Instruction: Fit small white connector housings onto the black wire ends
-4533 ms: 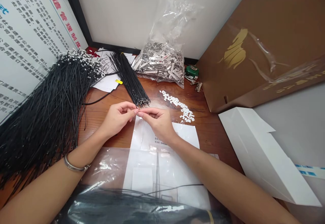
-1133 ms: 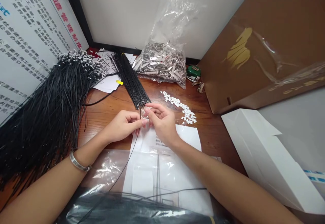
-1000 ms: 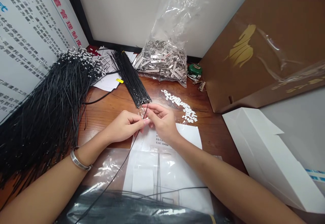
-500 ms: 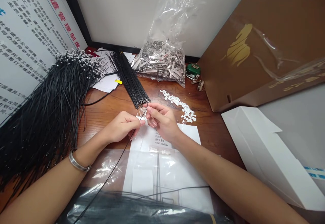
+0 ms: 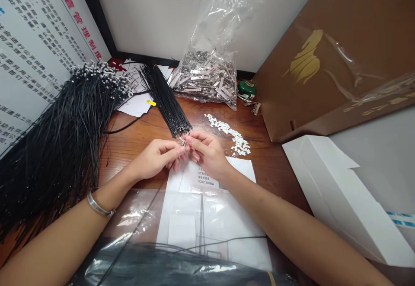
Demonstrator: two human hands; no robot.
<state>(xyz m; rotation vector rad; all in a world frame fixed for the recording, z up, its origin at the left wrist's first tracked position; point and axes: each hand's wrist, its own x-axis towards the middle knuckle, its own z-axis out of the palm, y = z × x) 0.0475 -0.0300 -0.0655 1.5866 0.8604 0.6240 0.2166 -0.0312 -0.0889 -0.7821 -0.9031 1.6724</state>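
My left hand (image 5: 154,159) and my right hand (image 5: 207,152) meet fingertip to fingertip over the wooden desk (image 5: 139,134). Both pinch the end of one thin black wire (image 5: 142,216), which runs down from the fingers toward the front edge. A tiny piece shows at the fingertips; I cannot make it out. Just behind the fingers lies a tied bundle of black wires (image 5: 167,102). A scatter of small white connector housings (image 5: 231,133) lies to the right of my right hand.
A large fan of black wires with white ends (image 5: 61,139) fills the left. A clear bag of metal clips (image 5: 205,76) stands at the back. A brown paper bag (image 5: 327,56) and a white box (image 5: 337,199) crowd the right. Plastic bags and paper (image 5: 194,216) lie in front.
Since 4.5 s ago a single black wire has come into my fingers. In the last second the hands drew closer together and the wire's tip went between both pinches.
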